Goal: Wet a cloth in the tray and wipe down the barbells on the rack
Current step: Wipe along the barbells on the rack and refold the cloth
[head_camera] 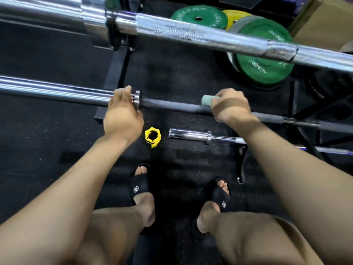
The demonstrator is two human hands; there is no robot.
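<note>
The top barbell [191, 34] is shiny metal with a rough, bumpy middle. The lower barbell [172, 107] has a dull dark shaft. The cloth [207, 100] looks soft. The floor [57, 140] is matt, speckled rubber.

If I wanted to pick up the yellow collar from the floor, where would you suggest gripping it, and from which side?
The yellow collar lies flat on the floor with its hole facing up, below the dark barbell. Probably come straight down from above and pinch across the outer ring, or hook a finger through the hole. The left hand is nearest.
</note>
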